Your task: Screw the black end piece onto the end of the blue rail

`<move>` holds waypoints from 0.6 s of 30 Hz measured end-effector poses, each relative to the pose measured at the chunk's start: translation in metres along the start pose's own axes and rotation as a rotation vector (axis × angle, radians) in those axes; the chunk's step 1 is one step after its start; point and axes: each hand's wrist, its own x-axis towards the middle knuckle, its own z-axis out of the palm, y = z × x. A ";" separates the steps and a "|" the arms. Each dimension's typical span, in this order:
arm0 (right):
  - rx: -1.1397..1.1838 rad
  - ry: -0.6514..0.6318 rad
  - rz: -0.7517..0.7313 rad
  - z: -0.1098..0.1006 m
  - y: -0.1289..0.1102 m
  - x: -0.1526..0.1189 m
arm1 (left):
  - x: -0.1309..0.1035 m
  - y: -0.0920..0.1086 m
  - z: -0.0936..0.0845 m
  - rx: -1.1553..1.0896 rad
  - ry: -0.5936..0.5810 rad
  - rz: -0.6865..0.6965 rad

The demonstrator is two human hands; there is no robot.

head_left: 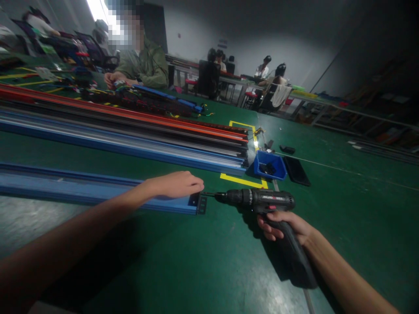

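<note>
In the head view a long blue metal profile lies on the green table, with a small black end piece at its right end. My left hand rests over this end, fingers closed around its far edge; the fingertips are partly hidden. My right hand is wrapped around the grip of a black cordless drill, index finger near the trigger. The drill lies level, pointing left. Its long thin bit reaches the profile's end beside my left fingertips; whether the bit touches a screw cannot be made out.
Orange, black and blue profiles lie in a bundle behind. A blue bin with small black parts stands right of them, beside a dark flat device. Yellow tape marks the green tabletop. A person sits across, handling wires.
</note>
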 end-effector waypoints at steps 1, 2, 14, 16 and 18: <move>-0.003 -0.003 -0.001 0.000 0.000 0.000 | 0.000 0.001 0.000 -0.002 -0.002 -0.003; -0.007 -0.003 -0.002 0.000 0.000 0.000 | 0.000 0.002 -0.001 -0.004 -0.004 -0.005; 0.021 -0.001 0.023 0.002 -0.001 0.001 | -0.001 0.000 0.000 0.012 0.003 0.003; 0.028 -0.001 0.028 0.002 -0.001 0.001 | -0.001 0.000 0.000 0.016 0.000 0.002; 0.026 0.001 0.025 0.002 -0.001 0.001 | -0.001 -0.001 0.000 0.013 -0.001 -0.001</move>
